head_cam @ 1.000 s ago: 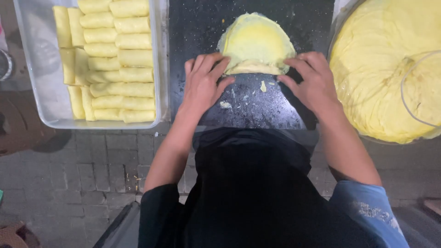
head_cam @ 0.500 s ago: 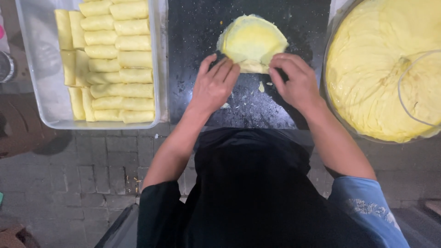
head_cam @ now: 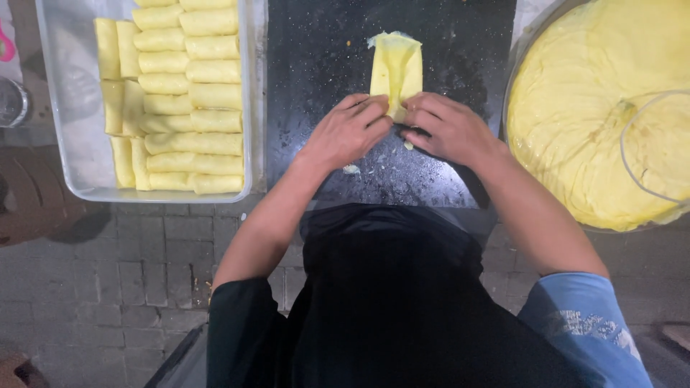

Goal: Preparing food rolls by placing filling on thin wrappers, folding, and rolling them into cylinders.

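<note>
Yellow crepe (head_cam: 394,68) lies on the black work slab (head_cam: 316,65), sides folded inward into a narrow strip pointing toward 12 o'clock. Left hand (head_cam: 346,131) and right hand (head_cam: 447,129) meet at its near end, fingertips pinching and pressing the lower edge; both are grasping the crepe, neither clenched nor released.

Judgement on the fold in hand: even pressure from both sides should keep the strip straight; fingertips ought to stay on the edge rather than the centre, since the sheet looks thin and likely to tear. Crumbs (head_cam: 351,169) on the slab near the left wrist could stick to the underside.

At 9 to 10 o'clock stands a clear rectangular tray (head_cam: 72,108) with finished yellow rolls (head_cam: 190,93) laid in rows, some stood on end along its left side. At 2 to 3 o'clock sits a large round basin (head_cam: 528,43) heaped with flat yellow crepe sheets (head_cam: 575,122), and a clear round rim (head_cam: 624,154) rests on them. No package or label is readable. A pink shape (head_cam: 6,47) shows at the left edge; what it is cannot be told.
</note>
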